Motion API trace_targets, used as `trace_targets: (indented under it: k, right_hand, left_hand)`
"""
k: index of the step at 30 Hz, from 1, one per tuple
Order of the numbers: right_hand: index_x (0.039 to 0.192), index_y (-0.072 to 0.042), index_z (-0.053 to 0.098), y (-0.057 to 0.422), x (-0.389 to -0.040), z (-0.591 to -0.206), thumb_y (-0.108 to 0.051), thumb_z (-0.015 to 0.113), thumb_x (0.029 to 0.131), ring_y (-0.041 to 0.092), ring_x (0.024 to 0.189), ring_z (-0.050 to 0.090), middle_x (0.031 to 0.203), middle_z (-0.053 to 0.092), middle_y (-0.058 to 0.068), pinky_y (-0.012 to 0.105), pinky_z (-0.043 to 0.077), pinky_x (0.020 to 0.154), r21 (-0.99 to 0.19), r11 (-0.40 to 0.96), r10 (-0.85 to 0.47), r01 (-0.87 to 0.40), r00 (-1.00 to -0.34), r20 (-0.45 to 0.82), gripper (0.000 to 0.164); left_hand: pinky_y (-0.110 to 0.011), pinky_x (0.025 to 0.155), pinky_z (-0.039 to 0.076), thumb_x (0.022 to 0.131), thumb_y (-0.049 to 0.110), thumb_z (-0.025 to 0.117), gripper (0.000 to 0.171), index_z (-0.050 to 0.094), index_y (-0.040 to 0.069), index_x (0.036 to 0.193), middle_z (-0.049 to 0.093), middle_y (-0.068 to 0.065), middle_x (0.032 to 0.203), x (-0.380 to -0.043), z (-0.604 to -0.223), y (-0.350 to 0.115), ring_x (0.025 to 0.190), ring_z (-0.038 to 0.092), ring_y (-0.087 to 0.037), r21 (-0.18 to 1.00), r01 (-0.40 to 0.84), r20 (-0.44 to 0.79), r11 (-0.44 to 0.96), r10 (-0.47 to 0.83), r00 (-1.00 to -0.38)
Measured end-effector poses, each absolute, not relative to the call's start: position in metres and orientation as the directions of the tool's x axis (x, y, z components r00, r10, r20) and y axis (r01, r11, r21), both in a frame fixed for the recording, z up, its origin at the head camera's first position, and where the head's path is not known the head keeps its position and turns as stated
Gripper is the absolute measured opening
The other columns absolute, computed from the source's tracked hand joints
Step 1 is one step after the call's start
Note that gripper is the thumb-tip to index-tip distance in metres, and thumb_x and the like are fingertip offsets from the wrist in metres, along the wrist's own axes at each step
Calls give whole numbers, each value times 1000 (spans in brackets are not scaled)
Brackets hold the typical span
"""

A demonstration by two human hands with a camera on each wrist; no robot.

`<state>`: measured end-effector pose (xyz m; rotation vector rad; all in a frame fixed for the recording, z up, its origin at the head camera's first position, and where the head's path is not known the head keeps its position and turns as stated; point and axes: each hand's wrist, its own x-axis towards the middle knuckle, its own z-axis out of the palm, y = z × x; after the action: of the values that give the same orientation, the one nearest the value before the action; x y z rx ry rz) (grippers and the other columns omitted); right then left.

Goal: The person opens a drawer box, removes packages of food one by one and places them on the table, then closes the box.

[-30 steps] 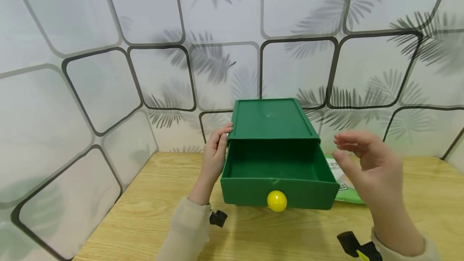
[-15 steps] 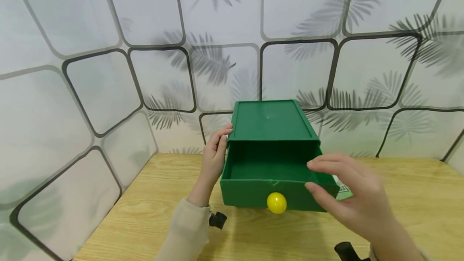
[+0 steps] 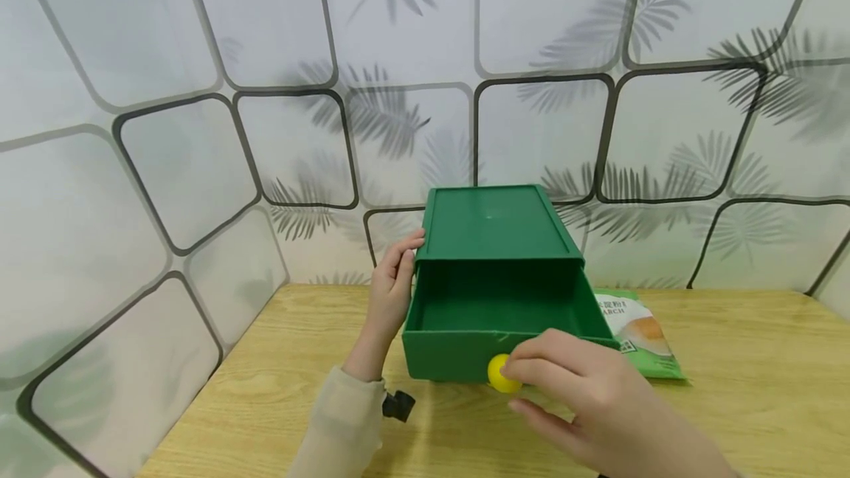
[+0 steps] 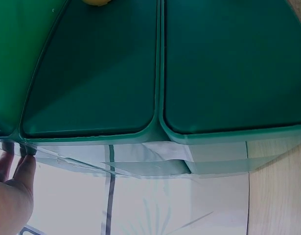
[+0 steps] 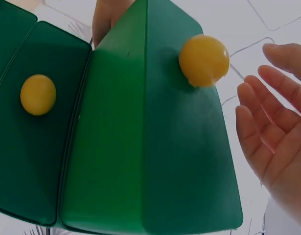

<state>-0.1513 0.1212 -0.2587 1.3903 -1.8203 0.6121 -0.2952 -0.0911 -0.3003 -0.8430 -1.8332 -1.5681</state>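
A green drawer cabinet (image 3: 491,223) stands on the table with its top drawer (image 3: 445,356) pulled out; the inside that shows holds nothing. My left hand (image 3: 390,286) rests along the cabinet's left side, fingers extended, fingertips near the top edge. On the drawer front is a round yellow knob (image 3: 498,373). My right hand (image 3: 584,404) is right at that knob, overlapping it in the head view, thumb and fingers spread. In the right wrist view a gap shows between the fingers (image 5: 260,115) and the knob. A lower drawer with its own yellow knob (image 5: 38,95) is closed.
A green and white starch packet (image 3: 644,334) lies on the wooden table (image 3: 265,382) just right of the cabinet. Behind rises a patterned wall (image 3: 412,131). A black wrist device (image 3: 398,406) sticks out from the left sleeve.
My right hand has come left and down from beside the cabinet, past the drawer's right corner, to the knob. The packet is uncovered again. My left hand and the drawer have stayed put.
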Motion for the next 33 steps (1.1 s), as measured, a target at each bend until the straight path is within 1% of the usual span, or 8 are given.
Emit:
trace_targets:
  k: [4, 7, 11, 15, 17, 20, 23, 33]
  right_hand:
    - [87, -13, 60, 119, -151, -263, -21, 58, 87, 5, 75, 51, 87, 54, -6, 12, 44, 69, 70, 290, -628, -955, -135, 767, 9]
    - [86, -16, 60, 119, -150, -266, -26, 54, 89, 3, 75, 50, 87, 53, -8, 12, 44, 69, 46, 336, -651, -941, -196, 734, 12]
    - [85, -17, 59, 120, -149, -268, -30, 49, 91, 4, 74, 50, 86, 53, -8, 12, 44, 68, 43, 378, -659, -925, -236, 714, 17]
    - [81, -17, 57, 119, -151, -269, -26, 54, 89, 6, 73, 50, 85, 52, -7, 12, 44, 67, 51, 388, -648, -920, -233, 725, 13]
    - [80, -17, 56, 119, -151, -269, -28, 53, 89, 6, 73, 49, 85, 51, -8, 12, 45, 67, 39, 410, -641, -911, -257, 723, 14]
    - [79, -17, 57, 119, -151, -270, -30, 48, 91, 6, 72, 50, 84, 50, -8, 13, 46, 65, 48, 456, -625, -889, -282, 727, 20]
    - [80, -17, 59, 119, -152, -269, -34, 37, 94, 6, 71, 50, 85, 51, -8, 14, 46, 65, 58, 504, -613, -861, -310, 726, 31]
    - [83, -14, 60, 118, -156, -271, -33, 35, 93, 8, 71, 51, 86, 52, -5, 13, 46, 62, 80, 493, -609, -866, -278, 743, 33]
  left_hand:
    - [-35, 95, 36, 96, 3, 35, 26, 53, -4, 112, 48, -14, 125, -299, -304, -92, 118, 41, -21, 618, 778, 772, 117, 97, -628]
    - [-34, 95, 36, 96, 5, 35, 26, 54, -4, 112, 49, -13, 125, -299, -305, -93, 118, 42, -20, 607, 785, 780, 124, 98, -618]
    - [-35, 94, 36, 96, 6, 36, 26, 54, -3, 111, 50, -13, 124, -299, -305, -93, 117, 43, -19, 598, 790, 786, 132, 96, -611]
    - [-34, 94, 36, 96, 6, 36, 25, 54, -4, 111, 50, -13, 124, -299, -304, -93, 117, 43, -19, 608, 782, 778, 136, 94, -621]
    - [-33, 95, 36, 96, 4, 36, 25, 54, -4, 111, 49, -14, 124, -298, -303, -92, 117, 42, -20, 616, 777, 772, 134, 93, -628]
    - [-37, 95, 36, 95, -1, 35, 24, 53, -9, 110, 49, -19, 123, -291, -297, -90, 117, 42, -25, 622, 773, 768, 127, 93, -633]
    - [-39, 95, 35, 94, -4, 34, 24, 51, -12, 109, 48, -23, 123, -283, -291, -89, 117, 41, -30, 626, 771, 766, 120, 93, -636]
    - [-37, 96, 35, 95, -2, 33, 26, 50, -13, 111, 46, -22, 125, -274, -285, -89, 118, 40, -29, 655, 748, 740, 111, 105, -664]
